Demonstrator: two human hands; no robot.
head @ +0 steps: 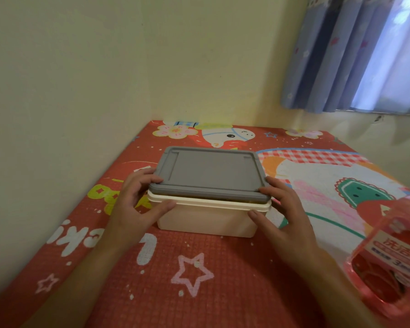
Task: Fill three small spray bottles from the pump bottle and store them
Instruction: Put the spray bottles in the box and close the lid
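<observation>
**Lid held over box, both hands engaged**

Left hand (137, 204) and right hand (282, 214) each clamp a near corner of the grey, flat, ribbed lid (208, 172), resting slightly raised on the cream plastic box (206, 220) between them. Pink translucent pump bottle (388, 263) stands right of the right hand. Textured red mat (166, 280) lies beneath. Spray bottles not visible.

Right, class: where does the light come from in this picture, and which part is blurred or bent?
Head view: daylight enters through the curtain upper right; the pink pump bottle at the right edge is blurred; the wide lens bows the mat edges.
</observation>
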